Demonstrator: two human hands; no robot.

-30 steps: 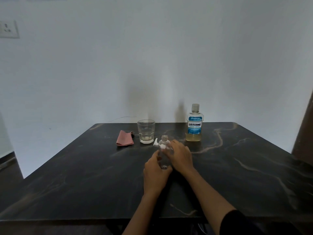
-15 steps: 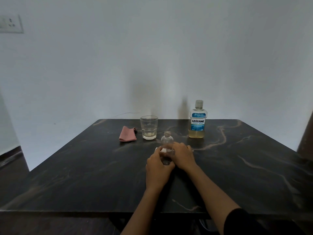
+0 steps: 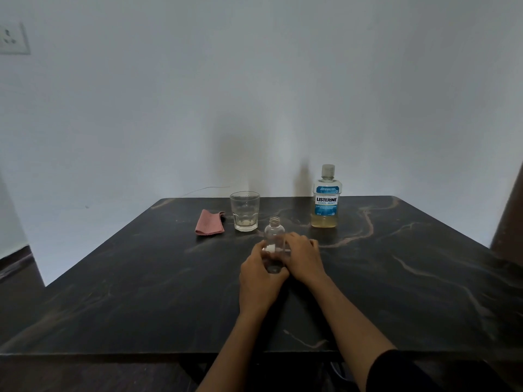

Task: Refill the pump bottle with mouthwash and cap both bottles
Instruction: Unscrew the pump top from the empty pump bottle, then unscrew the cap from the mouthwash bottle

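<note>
mouthwash bottle (image 3: 325, 199) is seen upright and capped, beyond and right of the open pump bottle (image 3: 274, 244) gripped by the left hand (image 3: 261, 275); right hand (image 3: 304, 254), nearer, is curled, its hold unclear.

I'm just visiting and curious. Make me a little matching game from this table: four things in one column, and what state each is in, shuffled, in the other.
Things:
1. small clear bottle
2. mouthwash bottle
3. glass
4. pink cloth

States:
A. capped, amber liquid low inside
B. folded, lying flat
C. neck open, held by left hand
D. standing beside the cloth

Pairs: 1-C, 2-A, 3-D, 4-B
</note>
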